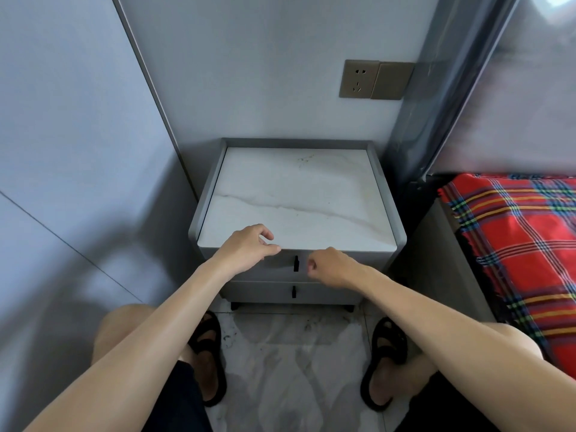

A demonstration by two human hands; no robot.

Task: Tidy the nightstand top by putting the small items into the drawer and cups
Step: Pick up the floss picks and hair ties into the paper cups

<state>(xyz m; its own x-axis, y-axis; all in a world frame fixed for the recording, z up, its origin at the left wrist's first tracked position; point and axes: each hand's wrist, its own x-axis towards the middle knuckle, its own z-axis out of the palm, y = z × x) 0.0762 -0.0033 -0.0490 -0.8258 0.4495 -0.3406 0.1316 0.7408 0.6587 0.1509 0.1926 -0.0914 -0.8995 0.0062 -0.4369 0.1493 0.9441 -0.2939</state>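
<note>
My left hand (246,249) hangs loosely curled, empty, at the front edge of the nightstand (296,194). My right hand (330,266) curls beside the drawer handle (296,264), fingertips hidden; I cannot tell its grip.

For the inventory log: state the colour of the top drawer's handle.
Black; the top drawer's handle shows best in the head view.

The person wears dark shorts (184,400), nearly black, which show in two parts, one at the lower left of the frame and one at the lower right. The left forearm (149,335) and the right forearm (436,314) are bare along all their visible length, and so are the left hand (246,251) and the right hand (330,266). On the feet are black slide sandals, the left sandal (208,353) and the right sandal (386,360). Each has one wide strap with openings, and the toes are uncovered.
</note>
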